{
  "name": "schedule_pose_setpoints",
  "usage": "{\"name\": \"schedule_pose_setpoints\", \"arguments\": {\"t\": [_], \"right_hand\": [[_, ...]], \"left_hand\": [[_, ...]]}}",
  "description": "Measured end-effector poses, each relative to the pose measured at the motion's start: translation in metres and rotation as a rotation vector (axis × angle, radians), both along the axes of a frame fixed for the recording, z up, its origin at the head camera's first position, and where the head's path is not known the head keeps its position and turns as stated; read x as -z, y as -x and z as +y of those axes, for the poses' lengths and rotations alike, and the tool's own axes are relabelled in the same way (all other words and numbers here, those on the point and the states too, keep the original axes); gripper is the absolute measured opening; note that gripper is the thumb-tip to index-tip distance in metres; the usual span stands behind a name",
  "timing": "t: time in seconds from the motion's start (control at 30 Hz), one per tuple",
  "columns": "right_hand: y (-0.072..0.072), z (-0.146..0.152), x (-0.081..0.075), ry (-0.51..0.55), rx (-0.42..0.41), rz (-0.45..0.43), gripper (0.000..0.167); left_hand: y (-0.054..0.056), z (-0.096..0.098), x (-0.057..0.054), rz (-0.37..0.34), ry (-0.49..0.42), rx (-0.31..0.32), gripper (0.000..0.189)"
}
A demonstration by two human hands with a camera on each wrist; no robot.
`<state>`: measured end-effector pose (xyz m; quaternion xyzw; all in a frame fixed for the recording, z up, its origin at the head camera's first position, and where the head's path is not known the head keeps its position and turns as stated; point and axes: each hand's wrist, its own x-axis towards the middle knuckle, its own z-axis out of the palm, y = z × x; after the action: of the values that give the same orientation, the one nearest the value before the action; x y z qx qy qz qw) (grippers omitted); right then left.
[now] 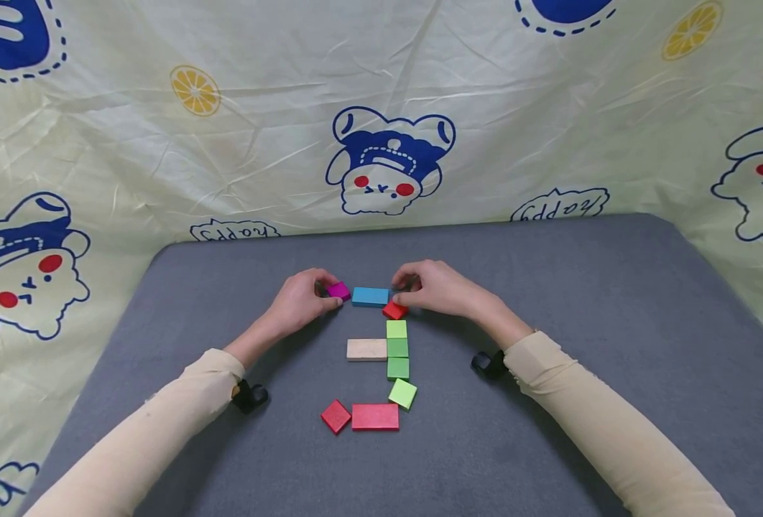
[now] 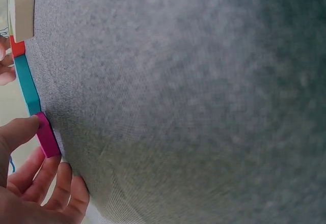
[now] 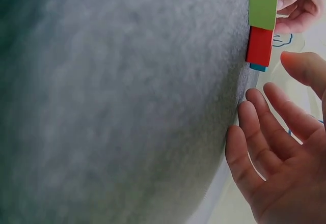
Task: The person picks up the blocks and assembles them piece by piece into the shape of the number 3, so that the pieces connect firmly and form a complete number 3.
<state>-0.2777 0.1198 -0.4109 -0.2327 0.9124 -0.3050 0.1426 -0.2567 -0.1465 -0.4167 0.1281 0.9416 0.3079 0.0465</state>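
My left hand [image 1: 302, 298] pinches a magenta block [image 1: 339, 291] between thumb and fingers, at the left end of a blue oblong block [image 1: 370, 296]. In the left wrist view the magenta block [image 2: 49, 136] meets the blue block's end. My right hand [image 1: 442, 287] hovers by the blue block's right end and a turned red block [image 1: 394, 311]. The right wrist view shows this hand [image 3: 285, 147] with thumb and fingers spread, apart from the red block [image 3: 260, 46]. Below the red block runs a column of green blocks [image 1: 397, 348], with a plain wooden oblong [image 1: 366, 350] touching its left side.
A tilted light green block [image 1: 403, 393] sits under the column. Beneath it lie a red oblong block [image 1: 375, 417] and a turned red square block [image 1: 336, 416]. All rest on a grey cloth-covered table [image 1: 549, 287], with a printed curtain [image 1: 259, 158] behind its far edge.
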Motion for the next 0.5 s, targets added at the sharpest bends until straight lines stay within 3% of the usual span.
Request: {"name": "schedule_pose_setpoints", "arguments": {"t": [0.5], "right_hand": [[0.002,-0.014,0.001,0.022,-0.015,-0.004,0.026]], "left_hand": [[0.002,0.001,0.003,0.014,-0.005,-0.001,0.034]]}}
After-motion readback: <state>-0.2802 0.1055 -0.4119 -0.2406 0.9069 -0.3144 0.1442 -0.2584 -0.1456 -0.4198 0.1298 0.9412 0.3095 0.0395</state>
